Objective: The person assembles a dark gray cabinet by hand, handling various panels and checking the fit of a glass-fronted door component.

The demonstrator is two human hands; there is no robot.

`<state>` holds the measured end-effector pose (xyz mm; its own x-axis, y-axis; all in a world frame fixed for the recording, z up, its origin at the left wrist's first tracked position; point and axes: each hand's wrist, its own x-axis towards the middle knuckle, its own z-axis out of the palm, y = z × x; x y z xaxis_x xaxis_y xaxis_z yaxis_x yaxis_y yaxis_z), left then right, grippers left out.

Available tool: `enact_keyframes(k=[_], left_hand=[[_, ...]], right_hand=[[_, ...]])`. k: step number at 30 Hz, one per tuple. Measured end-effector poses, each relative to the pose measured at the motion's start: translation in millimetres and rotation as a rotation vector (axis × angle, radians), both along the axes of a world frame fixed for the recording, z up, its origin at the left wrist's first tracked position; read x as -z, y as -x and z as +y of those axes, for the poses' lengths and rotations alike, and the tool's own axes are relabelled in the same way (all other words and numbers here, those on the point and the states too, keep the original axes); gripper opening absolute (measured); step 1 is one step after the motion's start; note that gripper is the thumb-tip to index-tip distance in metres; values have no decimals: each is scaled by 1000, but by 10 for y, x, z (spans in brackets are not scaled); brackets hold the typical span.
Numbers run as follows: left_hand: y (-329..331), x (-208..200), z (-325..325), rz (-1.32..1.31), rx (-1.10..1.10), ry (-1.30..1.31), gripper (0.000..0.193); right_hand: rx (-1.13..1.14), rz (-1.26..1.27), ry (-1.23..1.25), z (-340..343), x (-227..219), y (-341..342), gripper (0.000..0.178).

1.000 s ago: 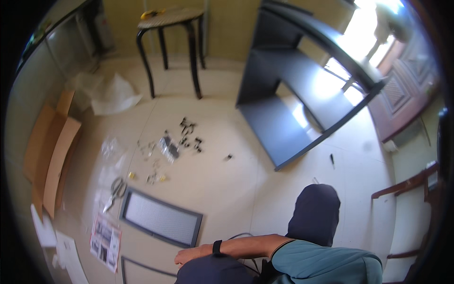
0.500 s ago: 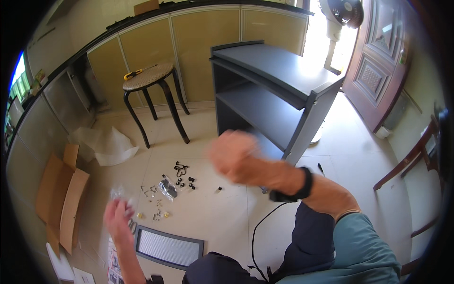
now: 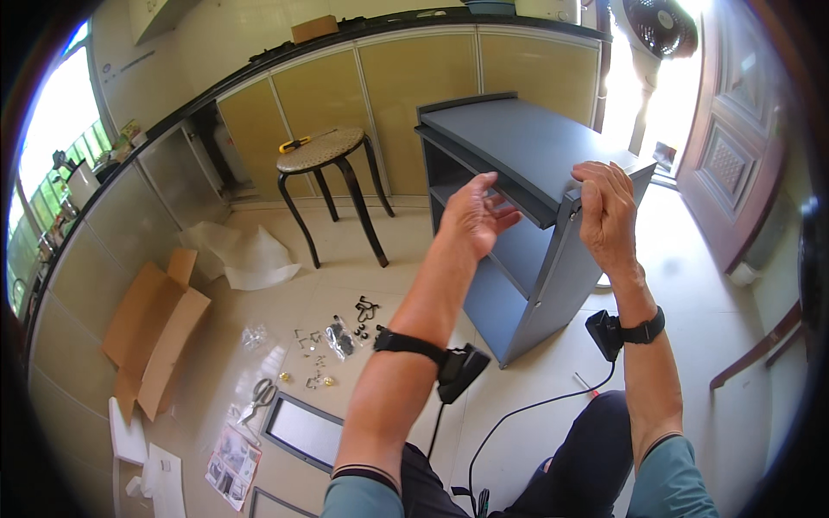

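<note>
Shelf unit (image 3: 527,129), grey and upright on the floor (image 3: 673,363), stands right of centre in the frame. Nearest, at the lower edge, a black cable (image 3: 471,473) loops past the trouser legs (image 3: 596,440) up to a black box (image 3: 604,335) strapped at the right wrist, where it could snag. The mesh panel (image 3: 304,432) lies flat at lower left of centre, partly hidden by the left forearm (image 3: 380,406); scissors (image 3: 263,393) and a printed leaflet (image 3: 233,466) lie beside it, perhaps for easy reach. Above them, black hooks (image 3: 367,308) and a clear bag of parts (image 3: 340,338) are spread out, probably so each kind is easy to find, though they crowd the floor. The left hand (image 3: 475,216) is raised before the unit's front, fingers loosely spread and half bent, holding nothing; whether they touch the board behind is unclear. The right hand (image 3: 606,203) is at the unit's near top corner, fingers bent over, likely to steady it; how firmly they close does not show. An unfolded carton (image 3: 164,332) sits at left. Farther, a stool (image 3: 321,151) bearing a yellow cutter (image 3: 294,144) stands before the counter (image 3: 401,82); a fan (image 3: 661,28) and door (image 3: 734,138) are at upper right.
</note>
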<state>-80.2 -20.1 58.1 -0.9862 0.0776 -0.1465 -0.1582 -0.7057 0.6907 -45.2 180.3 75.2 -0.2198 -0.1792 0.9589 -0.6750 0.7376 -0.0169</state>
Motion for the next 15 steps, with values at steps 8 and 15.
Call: enact_keyframes(k=[8,15], left_hand=[[80,-93,156,192,38,41,10],[42,-11,-330,199,46,-7,6]], right_hand=[[-27,55,39,20,-5,38,25],[-60,-2,30,46,-35,2,25]])
